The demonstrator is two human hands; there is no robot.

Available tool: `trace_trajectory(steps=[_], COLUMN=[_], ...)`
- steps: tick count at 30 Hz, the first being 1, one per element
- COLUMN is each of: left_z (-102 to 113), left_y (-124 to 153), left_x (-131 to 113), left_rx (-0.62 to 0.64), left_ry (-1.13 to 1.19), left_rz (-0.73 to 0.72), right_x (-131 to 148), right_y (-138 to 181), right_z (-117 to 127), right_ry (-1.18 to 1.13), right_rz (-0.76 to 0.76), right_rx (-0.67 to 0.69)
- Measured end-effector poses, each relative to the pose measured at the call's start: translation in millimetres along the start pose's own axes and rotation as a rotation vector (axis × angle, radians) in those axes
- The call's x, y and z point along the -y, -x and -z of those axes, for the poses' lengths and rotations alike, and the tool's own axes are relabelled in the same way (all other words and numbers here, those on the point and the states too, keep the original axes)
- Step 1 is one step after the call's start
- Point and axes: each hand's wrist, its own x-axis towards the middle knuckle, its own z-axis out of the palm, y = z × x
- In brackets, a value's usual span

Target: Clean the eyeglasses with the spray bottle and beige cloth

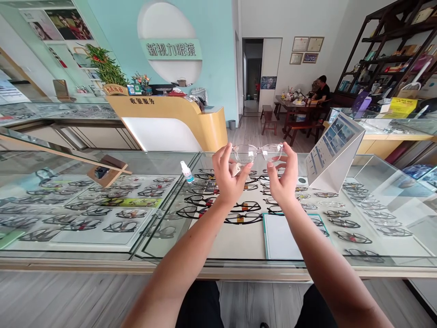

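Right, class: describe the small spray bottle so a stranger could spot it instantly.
Start at the long glass display counter full of eyeglass frames. Just beyond the left hand, the spray bottle stands tilted on the glass: the only bottle there, white with a blue label.

Glass counter (177,255) ran full width. On top: spray bottle (187,172) at 11 o'clock, white pad (280,237) at 5 o'clock, tilted display card (332,152) at 2 o'clock, wooden stand (107,171) at 9 o'clock. Rows of frames (244,218) lay under the glass.

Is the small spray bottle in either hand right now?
No: the spray bottle stands alone on the glass counter, left of the left hand; both hands, the right hand too, hold the clear glasses.
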Motion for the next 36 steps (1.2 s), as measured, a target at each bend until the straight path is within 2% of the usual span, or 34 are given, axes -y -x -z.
trace_trajectory(steps=[11, 22, 36], left_z=[-0.3, -2.1, -3.3], left_y=[0.8, 0.8, 0.8], left_x=[0.6, 1.6, 0.4], left_rx=[0.006, 0.008, 0.011], left_ry=[0.015, 0.031, 0.075], left_rz=[0.051, 0.07, 0.038], right_x=[0.1, -4.0, -2.4], right_y=[-2.7, -3.3, -5.2], right_z=[2.2, 0.5, 1.5], right_ry=[-0.043, 0.039, 0.064], right_rz=[-0.018, 0.099, 0.156], right_rx=[-0.005, -0.075, -0.119])
